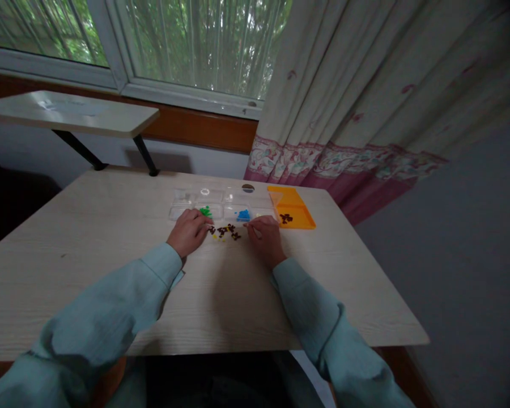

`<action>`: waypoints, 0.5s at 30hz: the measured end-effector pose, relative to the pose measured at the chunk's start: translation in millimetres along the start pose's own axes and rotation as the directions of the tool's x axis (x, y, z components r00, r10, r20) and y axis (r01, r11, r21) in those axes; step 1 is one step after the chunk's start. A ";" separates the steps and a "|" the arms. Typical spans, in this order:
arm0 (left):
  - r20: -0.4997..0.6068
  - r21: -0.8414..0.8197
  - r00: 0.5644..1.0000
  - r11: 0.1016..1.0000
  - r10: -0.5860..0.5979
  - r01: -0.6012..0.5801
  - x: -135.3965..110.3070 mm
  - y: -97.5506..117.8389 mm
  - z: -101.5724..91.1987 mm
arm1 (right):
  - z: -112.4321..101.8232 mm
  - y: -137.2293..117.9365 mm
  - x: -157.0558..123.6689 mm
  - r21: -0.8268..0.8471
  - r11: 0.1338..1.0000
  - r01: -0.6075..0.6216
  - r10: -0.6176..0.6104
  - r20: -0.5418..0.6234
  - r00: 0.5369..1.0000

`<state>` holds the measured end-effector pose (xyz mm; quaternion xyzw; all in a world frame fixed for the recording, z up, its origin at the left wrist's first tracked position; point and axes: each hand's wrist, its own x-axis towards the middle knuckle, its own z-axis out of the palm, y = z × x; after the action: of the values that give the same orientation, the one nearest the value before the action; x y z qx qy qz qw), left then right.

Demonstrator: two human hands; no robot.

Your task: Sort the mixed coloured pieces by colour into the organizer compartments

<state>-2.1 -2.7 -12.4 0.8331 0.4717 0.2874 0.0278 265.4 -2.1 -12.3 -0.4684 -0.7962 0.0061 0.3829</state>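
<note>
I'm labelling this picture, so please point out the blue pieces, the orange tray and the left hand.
Blue pieces (pixel 243 215): head view, middle of the small pile.
Orange tray (pixel 298 205): head view, on its flat base.
Left hand (pixel 187 231): head view, back of the hand.

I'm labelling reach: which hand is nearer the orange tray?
Right. The right hand is just front-left of the orange tray; the left hand is farther left, beside green pieces.

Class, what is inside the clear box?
Green pieces and blue pieces lie in separate compartments; whatever the left hand and right hand cover at the front cannot be seen.
</note>
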 end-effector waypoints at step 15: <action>0.077 0.005 0.995 0.998 0.060 -0.061 -3.9 -4.5 -5.6 | -0.1 1.2 1.2 0.032 0.999 -0.016 0.016 -0.001 1.000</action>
<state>-9.9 -4.6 -10.9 0.8576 0.4459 0.2540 0.0341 266.1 -0.6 -12.0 -0.4685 -0.7921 0.0217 0.3907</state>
